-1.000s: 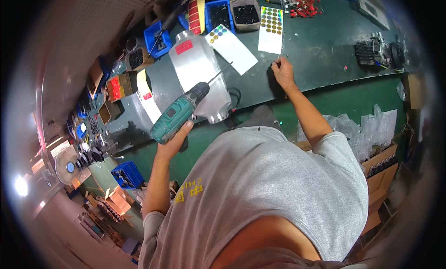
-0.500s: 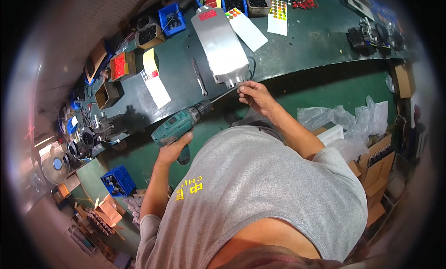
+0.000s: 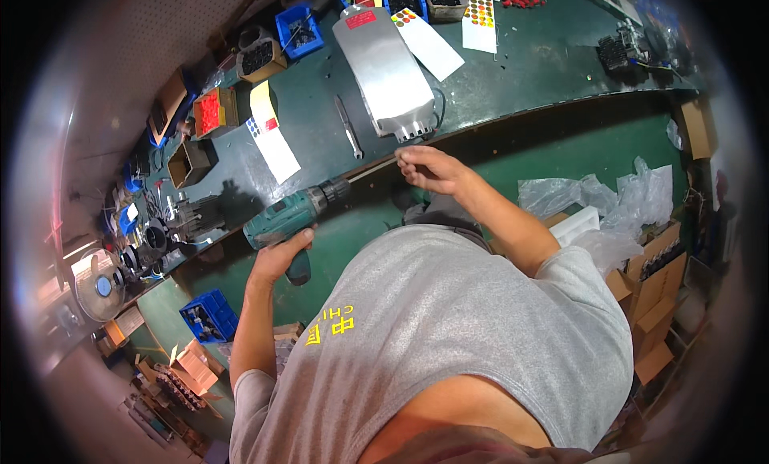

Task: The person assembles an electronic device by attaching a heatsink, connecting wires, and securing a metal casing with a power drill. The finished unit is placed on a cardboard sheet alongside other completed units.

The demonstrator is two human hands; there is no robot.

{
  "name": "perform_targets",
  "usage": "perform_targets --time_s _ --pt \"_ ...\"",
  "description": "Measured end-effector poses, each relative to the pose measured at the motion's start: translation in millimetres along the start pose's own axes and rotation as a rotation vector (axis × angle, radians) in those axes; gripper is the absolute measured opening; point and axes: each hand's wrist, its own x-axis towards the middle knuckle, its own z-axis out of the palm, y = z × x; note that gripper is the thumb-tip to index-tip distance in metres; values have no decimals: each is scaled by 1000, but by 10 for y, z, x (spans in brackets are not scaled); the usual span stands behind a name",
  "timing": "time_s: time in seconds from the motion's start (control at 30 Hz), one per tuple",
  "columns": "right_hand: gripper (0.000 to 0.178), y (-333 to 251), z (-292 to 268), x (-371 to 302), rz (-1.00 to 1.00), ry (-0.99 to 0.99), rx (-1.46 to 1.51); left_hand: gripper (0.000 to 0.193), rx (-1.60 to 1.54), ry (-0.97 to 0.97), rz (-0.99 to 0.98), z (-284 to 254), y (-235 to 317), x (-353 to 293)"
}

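left hand (image 3: 279, 256) grips the cordless drill (image 3: 287, 215), now clear of the metal housing (image 3: 386, 70); right hand (image 3: 430, 168) pinches the long bit (image 3: 373, 170) at its tip, so both share one tool.

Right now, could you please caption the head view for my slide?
Left hand holding a green drill, right hand at the tip of its bit, near a silver housing.

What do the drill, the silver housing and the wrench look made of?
Drill: likely moulded plastic, satin teal and black, from its soft sheen. Silver housing: probably bare metal, smooth, with bright reflections. Wrench: apparently steel, judging by its glint; finish too small to tell.
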Motion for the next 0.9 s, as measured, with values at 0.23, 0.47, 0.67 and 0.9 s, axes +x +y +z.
perform_targets --time_s 0.23,0.47,0.67,0.9 --pt "10 233 35 618 -113 138 336 26 132 132 248 119 -156 99" --pt "7 299 -120 914 -165 283 403 23 413 120 455 229 -258 303" --pt "7 404 -28 992 -258 386 384 19 411 187 551 322 -316 417" --pt "18 354 -58 880 -172 418 220 27 460 128 473 271 4 447"
